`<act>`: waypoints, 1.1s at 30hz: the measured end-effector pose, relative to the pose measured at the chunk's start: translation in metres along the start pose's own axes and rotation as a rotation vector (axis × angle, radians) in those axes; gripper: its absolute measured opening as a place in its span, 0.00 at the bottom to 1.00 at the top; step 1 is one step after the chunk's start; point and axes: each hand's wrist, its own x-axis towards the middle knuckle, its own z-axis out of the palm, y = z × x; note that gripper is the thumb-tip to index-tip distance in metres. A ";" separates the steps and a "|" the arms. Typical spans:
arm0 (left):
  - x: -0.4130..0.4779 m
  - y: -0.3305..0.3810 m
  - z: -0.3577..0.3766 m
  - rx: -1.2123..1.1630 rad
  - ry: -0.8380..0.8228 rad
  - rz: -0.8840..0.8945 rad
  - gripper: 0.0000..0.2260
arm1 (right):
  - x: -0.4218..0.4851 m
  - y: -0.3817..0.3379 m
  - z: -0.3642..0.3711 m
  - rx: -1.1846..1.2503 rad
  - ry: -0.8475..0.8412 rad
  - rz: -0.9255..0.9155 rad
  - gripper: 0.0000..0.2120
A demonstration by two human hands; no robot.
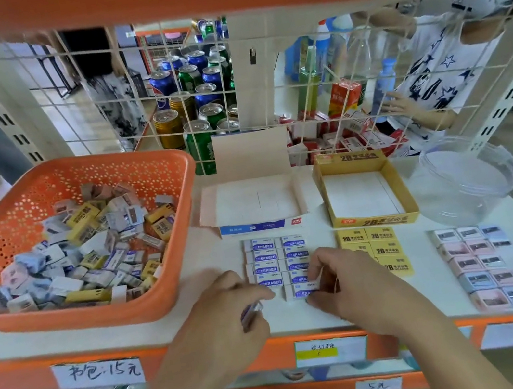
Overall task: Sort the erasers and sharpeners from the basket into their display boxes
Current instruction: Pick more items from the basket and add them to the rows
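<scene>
White shelf top point(437, 292), lower centre of frame: blue-white erasers point(264, 258) laid in two columns before open blue box point(261, 226). Right hand point(338, 279) pinching lowest eraser point(298, 291) of right column; left hand point(232, 315) curled round another eraser. Recommend squaring each flush with its row. Orange basket point(65, 320) at frame left, well filled.

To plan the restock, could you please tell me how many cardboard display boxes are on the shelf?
2: a white-and-blue box beside the orange basket, and a yellow box to its right, next to the clear tub. None looks hidden.
</scene>
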 end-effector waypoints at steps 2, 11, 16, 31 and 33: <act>0.001 0.001 0.000 0.012 0.020 -0.009 0.11 | 0.000 -0.001 0.000 0.002 -0.001 0.005 0.08; 0.000 -0.001 -0.005 -0.033 0.055 -0.096 0.14 | 0.000 -0.002 0.000 -0.013 -0.001 0.009 0.07; 0.001 -0.004 -0.007 0.037 0.027 -0.067 0.13 | 0.000 -0.003 0.000 -0.038 0.000 0.011 0.09; 0.016 0.004 -0.003 -0.033 0.062 -0.074 0.14 | 0.006 -0.009 -0.002 -0.129 -0.035 -0.005 0.19; 0.018 0.003 -0.003 -0.033 0.069 -0.062 0.16 | 0.007 -0.010 -0.002 -0.135 -0.032 -0.003 0.20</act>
